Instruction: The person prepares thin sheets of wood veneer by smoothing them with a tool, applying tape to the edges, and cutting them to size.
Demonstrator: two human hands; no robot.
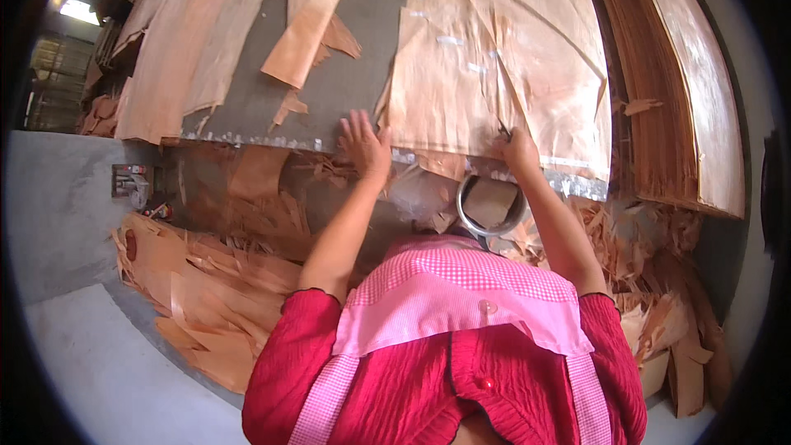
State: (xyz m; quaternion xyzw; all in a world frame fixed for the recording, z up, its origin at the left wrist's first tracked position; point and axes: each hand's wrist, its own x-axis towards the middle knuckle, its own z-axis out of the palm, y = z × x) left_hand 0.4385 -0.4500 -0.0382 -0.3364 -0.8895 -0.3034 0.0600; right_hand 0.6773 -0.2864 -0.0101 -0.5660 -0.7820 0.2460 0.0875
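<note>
A pale wood veneer sheet [449,91] with long splits and overlapping strips lies on the grey worktable [346,58]. My left hand [365,146] rests flat at the table's front edge, fingers apart, beside the sheet's left edge. At the sheet's front edge, my right hand [521,151] is closed around a small dark tool [503,129]; its kind is mostly hidden by the fingers. Left of the sheet lie a narrow loose veneer strip [305,41] and small torn scraps [290,107].
Stacked veneer sheets [659,91] stand along the right side, and more veneer [194,41] covers the table's left. A round metal-rimmed holder [492,229] sits below the front edge. Veneer offcuts [214,280] pile up at lower left, with more scraps [659,305] at lower right.
</note>
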